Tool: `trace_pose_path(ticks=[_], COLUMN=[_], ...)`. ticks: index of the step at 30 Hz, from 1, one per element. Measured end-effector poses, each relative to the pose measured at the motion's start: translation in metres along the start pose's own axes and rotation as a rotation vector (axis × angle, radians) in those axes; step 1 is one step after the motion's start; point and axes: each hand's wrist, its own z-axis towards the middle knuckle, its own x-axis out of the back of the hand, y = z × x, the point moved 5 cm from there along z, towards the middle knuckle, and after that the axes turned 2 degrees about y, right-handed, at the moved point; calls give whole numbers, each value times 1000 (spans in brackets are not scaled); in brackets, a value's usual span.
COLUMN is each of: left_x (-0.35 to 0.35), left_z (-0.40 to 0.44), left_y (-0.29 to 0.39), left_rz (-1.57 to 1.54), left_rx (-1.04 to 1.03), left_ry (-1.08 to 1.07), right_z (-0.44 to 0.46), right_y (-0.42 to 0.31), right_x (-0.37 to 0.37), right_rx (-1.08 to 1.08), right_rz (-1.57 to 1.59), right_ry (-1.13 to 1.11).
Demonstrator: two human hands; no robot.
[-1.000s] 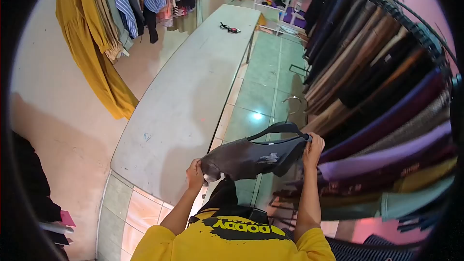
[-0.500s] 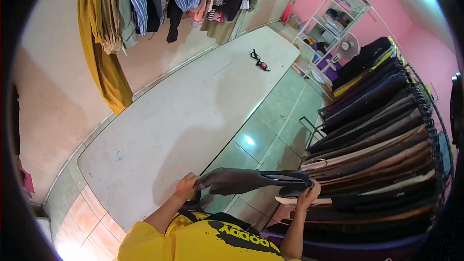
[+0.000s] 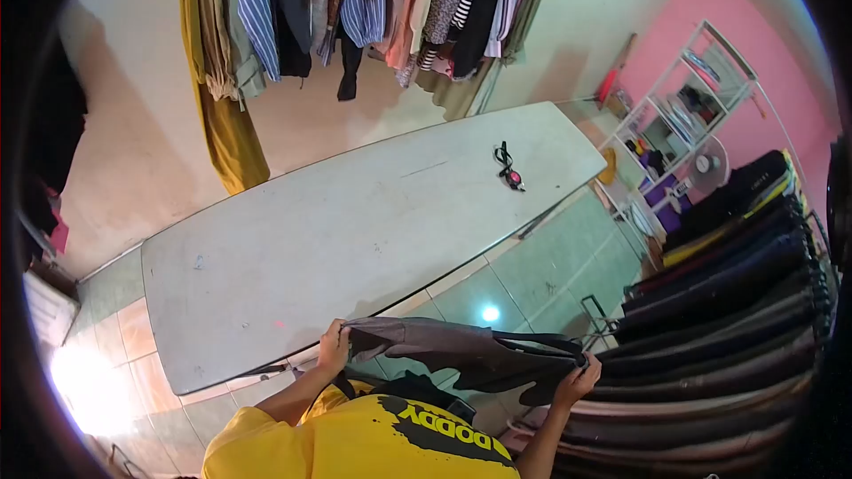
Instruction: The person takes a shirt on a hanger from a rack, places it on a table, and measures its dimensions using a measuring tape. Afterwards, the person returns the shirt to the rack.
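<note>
A pair of dark grey trousers is stretched sideways in front of my body, over the near edge of the white table. My left hand is closed on one end, close to the table's edge. At the other end, my right hand pinches what looks like the waistband, beside the hanging clothes rack. Between the two hands the cloth sags and folds, and its lower edge hangs loose.
The long white table carries a black strap with a red piece toward its far end. Dark trousers hang on a rack at right. More clothes hang on the wall. A white shelf and a fan stand behind.
My view has turned, so the table and rack appear shifted. The trousers are spread wider and flatter between my hands, with more cloth hanging down. Both hands still grip them.
</note>
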Motion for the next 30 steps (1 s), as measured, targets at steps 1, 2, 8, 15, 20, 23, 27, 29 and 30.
trace_pose_path(ticks=[1, 2, 8, 15, 20, 23, 27, 29, 30], left_x=[-5, -5, 24, 45, 59, 66, 76, 79, 80], left_z=[-1, -2, -20, -36, -9, 16, 36, 45, 52], left_y=[7, 14, 66, 62, 50, 49, 56, 56, 52], left_rz=[9, 27, 308, 374, 313, 281, 324, 472, 475], left_rx=[4, -39, -282, -130, -101, -116, -119, -50, -44], left_ry=[27, 122, 172, 576, 844, 990, 962, 956, 968], right_z=[13, 25, 100, 154, 181, 209, 229, 235, 235], right_y=[8, 16, 38, -30, -85, -113, -146, -163, -171], right_x=[-12, -23, -112, -201, -230, -249, -288, -313, -334], right_rx=[44, 122, 105, 336, 452, 532, 545, 558, 561], right_rz=[14, 58, 207, 432, 412, 478, 491, 513, 526], right_ry=[-26, -34, -162, -242, -277, -258, -312, -332, -376])
